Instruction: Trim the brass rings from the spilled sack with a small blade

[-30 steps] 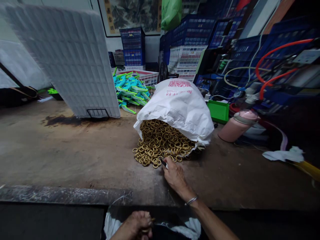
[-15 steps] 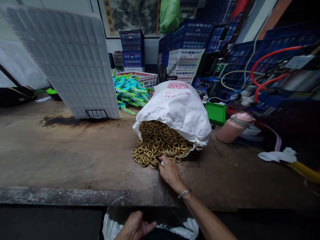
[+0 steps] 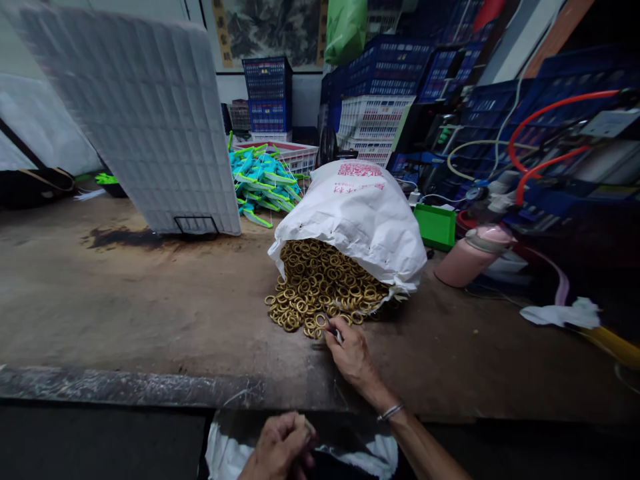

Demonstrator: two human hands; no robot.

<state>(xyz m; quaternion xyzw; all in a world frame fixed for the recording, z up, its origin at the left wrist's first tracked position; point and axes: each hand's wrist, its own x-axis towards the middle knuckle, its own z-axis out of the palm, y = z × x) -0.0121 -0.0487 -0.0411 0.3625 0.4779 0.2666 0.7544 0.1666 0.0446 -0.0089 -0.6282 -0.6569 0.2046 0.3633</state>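
Nearest, the left hand (image 3: pixel 285 443) has thumb and fingers pressed together; anything pinched there is hard to make out. On the worktop (image 3: pixel 150 313), the right hand (image 3: pixel 354 353) has its grip pinching one slim tool (image 3: pixel 337 333), partly hidden, by the brass-coloured rings (image 3: pixel 325 280), too many to count, in the mouth of one white sack (image 3: pixel 355 213), its depths hidden. Beyond lies one green tray (image 3: pixel 435 227).

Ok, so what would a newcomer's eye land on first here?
Most likely the white sack with red print, lying mid-view with its mouth open towards the viewer and golden round rings spilling out. Next, probably the turquoise and lime-green heap behind it to the left. Then the bare right hand, with a silvery bracelet at its wrist, at the near edge of the rings.
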